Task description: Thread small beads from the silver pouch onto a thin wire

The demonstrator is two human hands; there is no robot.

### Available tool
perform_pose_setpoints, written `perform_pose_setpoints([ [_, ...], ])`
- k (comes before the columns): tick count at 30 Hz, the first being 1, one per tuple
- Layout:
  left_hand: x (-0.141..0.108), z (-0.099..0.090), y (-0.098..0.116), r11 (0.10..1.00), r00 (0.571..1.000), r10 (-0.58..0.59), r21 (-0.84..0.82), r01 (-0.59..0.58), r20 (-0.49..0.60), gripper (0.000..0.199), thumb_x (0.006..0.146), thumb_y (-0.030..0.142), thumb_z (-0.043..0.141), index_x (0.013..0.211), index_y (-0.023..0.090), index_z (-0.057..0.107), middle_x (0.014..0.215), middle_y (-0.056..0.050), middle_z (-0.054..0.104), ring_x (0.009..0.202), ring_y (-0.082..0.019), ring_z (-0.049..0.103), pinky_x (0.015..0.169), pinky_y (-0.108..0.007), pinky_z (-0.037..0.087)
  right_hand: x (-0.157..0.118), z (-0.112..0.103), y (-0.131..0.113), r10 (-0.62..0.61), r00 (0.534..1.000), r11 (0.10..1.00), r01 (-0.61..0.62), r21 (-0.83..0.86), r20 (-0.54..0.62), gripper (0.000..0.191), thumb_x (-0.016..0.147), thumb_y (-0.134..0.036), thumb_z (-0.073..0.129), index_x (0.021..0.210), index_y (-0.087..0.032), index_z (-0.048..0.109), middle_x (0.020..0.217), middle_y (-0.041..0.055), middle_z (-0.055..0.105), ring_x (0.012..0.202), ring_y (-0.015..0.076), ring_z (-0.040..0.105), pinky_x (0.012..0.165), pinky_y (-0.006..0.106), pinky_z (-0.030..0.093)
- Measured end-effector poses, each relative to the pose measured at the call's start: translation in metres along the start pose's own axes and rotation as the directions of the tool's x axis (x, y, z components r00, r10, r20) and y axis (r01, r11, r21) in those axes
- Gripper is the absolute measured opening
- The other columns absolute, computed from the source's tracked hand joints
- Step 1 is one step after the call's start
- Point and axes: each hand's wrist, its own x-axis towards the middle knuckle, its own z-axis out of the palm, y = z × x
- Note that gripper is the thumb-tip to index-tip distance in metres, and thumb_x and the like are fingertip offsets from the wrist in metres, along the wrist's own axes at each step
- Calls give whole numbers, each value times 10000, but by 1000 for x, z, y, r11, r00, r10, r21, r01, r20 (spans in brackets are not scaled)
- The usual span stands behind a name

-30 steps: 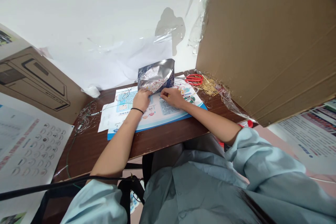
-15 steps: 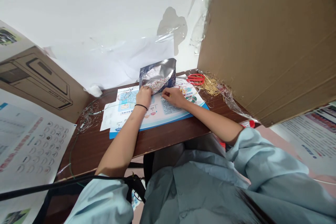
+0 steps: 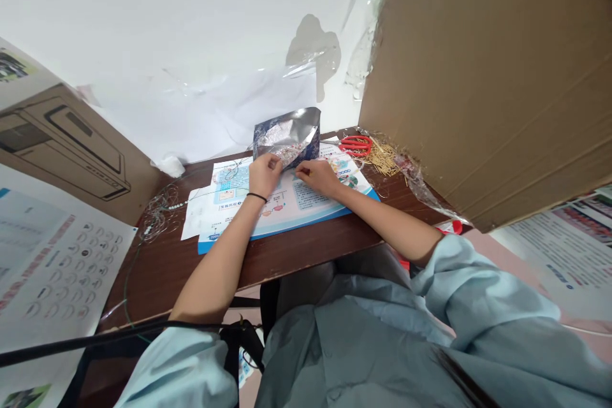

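On the brown bench (image 3: 306, 261), the foil bag (image 3: 287, 131) stood open at frame centre, beads (image 3: 289, 153) inside; the left hand (image 3: 264, 176) pinched its lower edge, and the right hand (image 3: 318, 177), half closed, rested just beside.

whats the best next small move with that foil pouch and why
I'd probably bring the right hand onto the near edge of the foil pouch and ease it wider. The left hand is already at that edge, the right fingertips sit just beside it, and the speckled contents show at the opening, so a gentle two-handed hold seems safest.
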Motion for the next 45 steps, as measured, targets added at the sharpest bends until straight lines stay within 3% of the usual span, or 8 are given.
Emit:
perform_pose_setpoints([
  [2, -6, 1, 7, 934, 984, -164, -309, 180, 75, 62, 773, 232, 671, 780, 176, 644, 720, -36, 684, 713, -187, 645, 675, -322, 519, 0, -2, -1, -8, 999, 1000, 7, -21, -45, 110, 880, -200, 622, 877, -184, 730, 800, 34, 706, 751, 158, 590, 736, 269, 398],
  [5, -18, 5, 15, 673, 914, -293, -619, 405, 279, 173, 694, 241, 753, 765, 168, 614, 739, -25, 699, 686, -152, 654, 575, -248, 498, 0, -4, -4, -28, 996, 999, 26, -29, -88, 133, 900, -219, 603, 862, -178, 723, 796, 40, 700, 763, 165, 594, 734, 274, 396],
  [9, -24, 11, 17, 429, 859, -339, -750, 504, 383, 244, 621, 150, 809, 722, 153, 587, 694, -4, 677, 638, -98, 631, 556, -186, 476, 0, -5, -5, -47, 995, 998, 42, -48, -92, 141, 902, -203, 589, 858, -181, 722, 779, 35, 692, 762, 168, 589, 735, 276, 399],
  [13, -21, 14, 12, 314, 834, -304, -778, 544, 460, 217, 662, 78, 791, 806, 143, 642, 746, -22, 710, 632, -80, 634, 594, -182, 498, 0, -4, -4, -63, 992, 997, 59, -41, -105, 139, 898, -194, 590, 862, -183, 723, 797, 35, 702, 763, 166, 593, 744, 278, 408],
  [21, -20, 19, 5, 302, 844, -250, -790, 534, 474, 130, 737, 78, 774, 820, 139, 695, 748, -26, 725, 685, -93, 679, 696, -210, 546, -1, -7, -7, -58, 990, 996, 65, 53, -131, 124, 897, -213, 597, 896, -189, 719, 819, 27, 718, 729, 151, 599, 710, 270, 424],
  [34, -19, 15, 2, 284, 831, -209, -781, 557, 516, 241, 630, 132, 877, 788, 146, 696, 739, -16, 714, 702, -106, 675, 686, -214, 525, -2, -5, -10, -89, 974, 994, 99, 38, -207, 117, 869, -220, 564, 809, -184, 658, 761, 24, 665, 700, 142, 564, 692, 268, 415],
  [45, -19, 16, 1, 289, 855, -156, -805, 518, 494, 381, 512, 265, 946, 778, 162, 693, 706, 12, 679, 697, -87, 626, 662, -209, 479, -4, -5, -12, -159, 956, 983, 177, 53, -248, 117, 844, -226, 545, 741, -194, 589, 707, 11, 608, 675, 135, 531, 684, 270, 413],
])
